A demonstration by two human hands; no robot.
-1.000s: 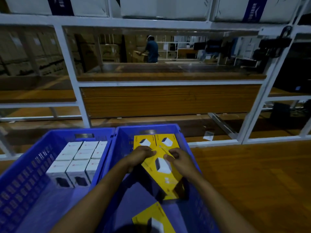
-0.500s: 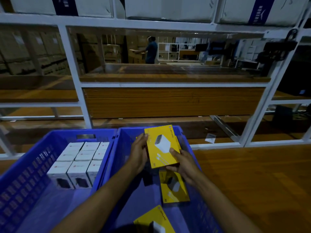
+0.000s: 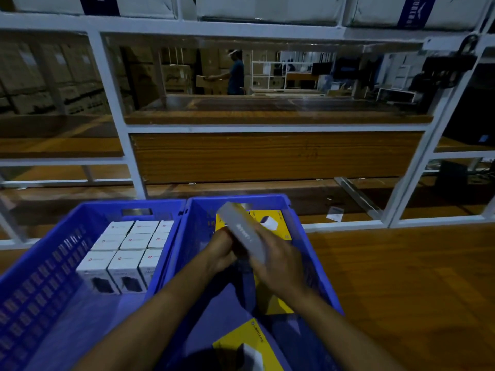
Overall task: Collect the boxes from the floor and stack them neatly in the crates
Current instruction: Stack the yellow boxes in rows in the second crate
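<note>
Both your left hand [image 3: 222, 254] and right hand [image 3: 280, 261] clasp the tilted box [image 3: 242, 231] over the right crate [image 3: 206, 201], long axis pointing at its far wall.

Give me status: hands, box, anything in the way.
Left hand and right hand grip one box, tilted, above the right crate. Yellow boxes lie loose inside. Nothing blocks it.

The wooden floor [image 3: 401, 277] is carrying the left crate [image 3: 40, 266] and the right crate [image 3: 301, 231] — sitting touching, side by side — near a white rack [image 3: 134, 162]
</note>
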